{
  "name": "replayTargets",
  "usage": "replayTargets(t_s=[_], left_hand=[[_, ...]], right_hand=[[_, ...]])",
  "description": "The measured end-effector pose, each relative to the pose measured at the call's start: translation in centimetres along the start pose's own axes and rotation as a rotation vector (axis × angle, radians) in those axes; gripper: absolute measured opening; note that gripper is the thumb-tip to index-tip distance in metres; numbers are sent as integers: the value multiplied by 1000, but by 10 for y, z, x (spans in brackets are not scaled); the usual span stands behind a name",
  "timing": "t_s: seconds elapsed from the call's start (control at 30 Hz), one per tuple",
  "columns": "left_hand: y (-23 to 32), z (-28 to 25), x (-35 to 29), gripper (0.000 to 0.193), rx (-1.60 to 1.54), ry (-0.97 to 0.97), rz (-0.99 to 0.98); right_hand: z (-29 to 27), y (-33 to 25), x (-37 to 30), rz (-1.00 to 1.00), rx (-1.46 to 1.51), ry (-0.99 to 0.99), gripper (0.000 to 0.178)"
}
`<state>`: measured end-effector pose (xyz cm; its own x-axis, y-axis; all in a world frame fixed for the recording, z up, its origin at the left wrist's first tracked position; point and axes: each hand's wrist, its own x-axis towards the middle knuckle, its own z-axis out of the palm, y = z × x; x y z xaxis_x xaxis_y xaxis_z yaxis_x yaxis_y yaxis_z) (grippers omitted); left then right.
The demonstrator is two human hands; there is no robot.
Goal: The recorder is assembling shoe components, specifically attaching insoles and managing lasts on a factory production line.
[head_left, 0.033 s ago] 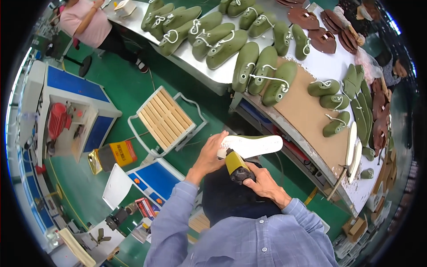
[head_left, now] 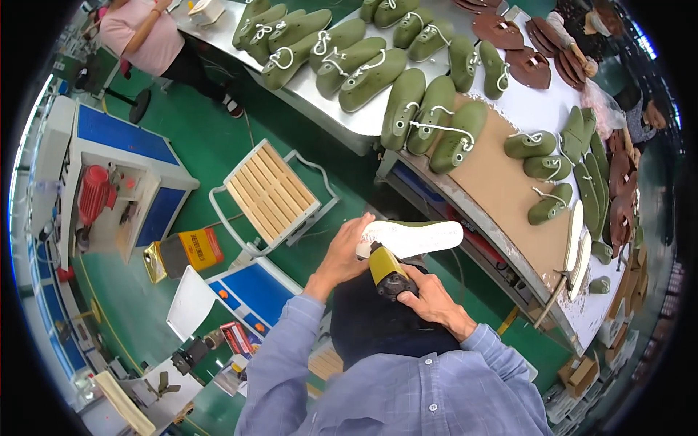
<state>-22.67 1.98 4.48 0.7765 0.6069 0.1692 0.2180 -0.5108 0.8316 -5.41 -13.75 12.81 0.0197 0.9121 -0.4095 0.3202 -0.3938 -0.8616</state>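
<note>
My left hand (head_left: 340,256) is closed round one end of a green shoe last (head_left: 407,224), held sole up over my lap. A white insole board (head_left: 422,238) covers the last's sole. In my right hand (head_left: 439,301) is a yellow and black tool that looks like a staple gun (head_left: 387,267), its nose against or just over the insole near my left fingers. I cannot tell whether it touches. The fingers of my right hand wrap the tool's far side and are partly hidden.
Right of me a workbench (head_left: 502,171) bears several green lasts (head_left: 458,134) tied with white cord, brown leather pieces (head_left: 527,67) and a hammer (head_left: 554,298). A slatted stool (head_left: 270,192) stands ahead to the left, near a yellow tin (head_left: 200,251). Other people are beyond the benches.
</note>
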Motion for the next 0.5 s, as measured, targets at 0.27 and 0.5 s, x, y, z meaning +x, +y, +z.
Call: replayTargets(t_s=[0.27,0.5], left_hand=[[-3,1,0,96,-20,4,21],[2,-2,-1,97,-6,-12,-39]], right_hand=[[-1,-12,6,-14,-25,-13,68],[-11,5,-9,56,-60,50,62]])
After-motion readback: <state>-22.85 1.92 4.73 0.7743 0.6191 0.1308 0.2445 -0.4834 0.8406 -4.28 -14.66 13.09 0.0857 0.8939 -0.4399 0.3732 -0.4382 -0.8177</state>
